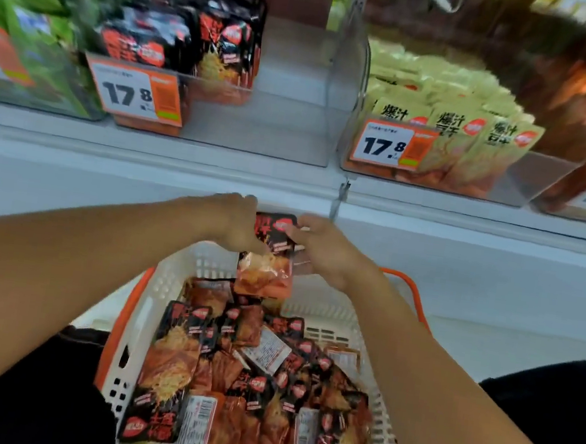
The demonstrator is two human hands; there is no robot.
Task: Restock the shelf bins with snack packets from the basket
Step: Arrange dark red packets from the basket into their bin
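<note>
Bare forearms reached forward from the bottom of the view, over a white basket [158, 301] with orange handles that sat low in front of the person. Heaped loosely inside it were many black-and-red snack packets [249, 376], some face up, some showing their white label backs. Above the far rim of the basket, both hands held a small stack of the same packets [269, 256] upright between them. The left hand [237, 223] gripped its left edge with curled fingers, and the right hand [321, 249] pinched its upper right corner between thumb and fingers. Squaring the stack so its edges lined up would likely help it slide into a bin standing upright, with the printed fronts facing out like those already shelved. Above, on the white shelf, a clear bin [260, 120] tagged 17.8 held only a few matching black-and-red packets at its left, with bare space at its right, so it was probably the target. To its right, another clear bin [535, 179] tagged 17.8 was well filled with pale yellow packets [456, 131]. Green packets [22, 0], blurred, filled a bin at far left.
</note>
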